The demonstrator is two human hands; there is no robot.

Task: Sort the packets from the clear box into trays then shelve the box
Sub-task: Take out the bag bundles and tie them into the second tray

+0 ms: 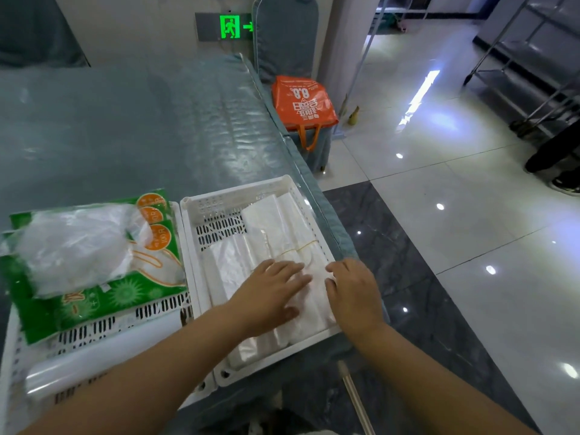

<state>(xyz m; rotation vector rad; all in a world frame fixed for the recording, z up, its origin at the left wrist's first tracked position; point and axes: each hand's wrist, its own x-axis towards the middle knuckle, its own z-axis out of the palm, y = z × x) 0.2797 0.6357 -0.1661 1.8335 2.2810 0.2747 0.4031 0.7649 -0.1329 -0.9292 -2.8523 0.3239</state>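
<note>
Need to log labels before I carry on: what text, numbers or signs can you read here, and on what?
"8.8": upside down on the orange bag; its other characters too blurred.
"100", with one unclear character: orange circle on the green packets.
Running-figure symbol and arrow, no words: green exit sign.
White packets: no text legible.

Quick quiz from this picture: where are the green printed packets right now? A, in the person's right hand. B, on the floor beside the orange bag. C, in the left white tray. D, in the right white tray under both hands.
C: the green printed packets lie in the left white tray, while both hands rest on clear packets in the right white tray.
</note>
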